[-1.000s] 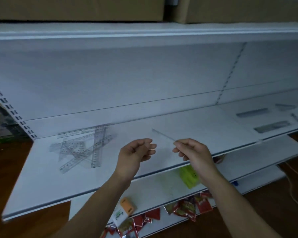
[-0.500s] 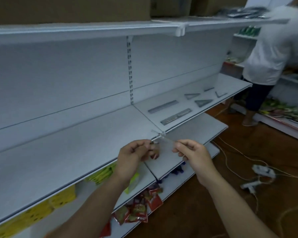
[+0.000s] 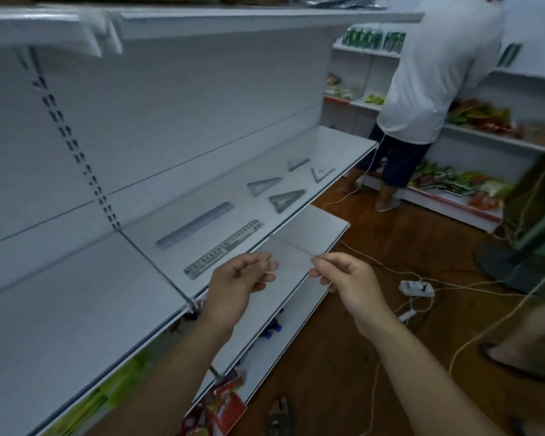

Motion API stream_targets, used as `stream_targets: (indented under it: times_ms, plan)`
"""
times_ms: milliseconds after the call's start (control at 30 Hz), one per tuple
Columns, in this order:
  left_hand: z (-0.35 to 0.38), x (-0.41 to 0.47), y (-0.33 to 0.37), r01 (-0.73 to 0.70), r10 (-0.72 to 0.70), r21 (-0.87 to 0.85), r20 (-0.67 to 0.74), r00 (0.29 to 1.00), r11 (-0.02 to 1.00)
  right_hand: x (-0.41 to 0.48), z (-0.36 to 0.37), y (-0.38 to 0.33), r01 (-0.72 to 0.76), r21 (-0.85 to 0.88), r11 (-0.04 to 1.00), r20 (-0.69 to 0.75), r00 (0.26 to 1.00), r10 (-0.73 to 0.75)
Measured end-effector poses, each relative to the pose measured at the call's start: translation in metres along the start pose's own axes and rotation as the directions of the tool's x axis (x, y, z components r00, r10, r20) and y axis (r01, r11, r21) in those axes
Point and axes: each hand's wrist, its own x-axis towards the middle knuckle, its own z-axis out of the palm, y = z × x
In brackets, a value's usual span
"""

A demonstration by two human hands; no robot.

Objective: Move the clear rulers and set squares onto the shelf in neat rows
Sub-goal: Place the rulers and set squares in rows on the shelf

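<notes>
I hold a clear plastic piece (image 3: 291,258), a ruler or set square, between both hands in front of the white shelf (image 3: 158,272). My left hand (image 3: 238,286) pinches its left side and my right hand (image 3: 346,278) pinches its right corner. Its outline is hard to see. On the shelf beyond lie two clear rulers (image 3: 195,225) (image 3: 224,248) in parallel. Further right are several clear set squares (image 3: 285,199) in two rows.
A person in a white shirt (image 3: 434,67) stands at the far shelves on the right. A power strip (image 3: 417,287) and cables lie on the wooden floor. Lower shelves (image 3: 312,228) jut out below. Red packets (image 3: 224,407) hang near the floor. A foot (image 3: 523,347) is at right.
The view has swung right along the shelf. The pile of rulers at left is out of sight, and the laid-out rulers and set squares are now near. Both hands still hold the clear piece.
</notes>
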Motion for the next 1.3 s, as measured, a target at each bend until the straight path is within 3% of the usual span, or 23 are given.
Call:
stream_targets:
  times_ms: [400, 733, 933, 1100, 1300]
  plan:
    - [0.080, 0.186, 0.012, 0.023, -0.027, -0.052, -0.071, 0.997, 0.998, 0.200, -0.050, -0.023, -0.027, -0.026, 0.999, 0.022, 0.999, 0.028]
    - [0.086, 0.268, 0.005, -0.024, 0.001, -0.063, -0.338, 0.941, 0.998, 0.333, -0.036, -0.021, 0.010, -0.056, 0.998, 0.310, 0.951, 0.008]
    - [0.102, 0.307, 0.005, -0.017, 0.015, 0.001, -0.585, 0.811, 1.000, 0.414, -0.024, -0.028, 0.145, -0.086, 0.986, 0.561, 0.825, -0.072]
    - [0.099, 0.319, 0.003, 0.092, 0.067, 0.166, -0.756, 0.651, 0.982, 0.455, -0.010, -0.022, 0.397, -0.117, 0.910, 0.703, 0.680, -0.207]
    - [0.101, 0.314, 0.000, 0.237, 0.076, 0.242, -0.833, 0.548, 0.941, 0.478, 0.005, -0.009, 0.814, -0.092, 0.574, 0.781, 0.417, -0.466]
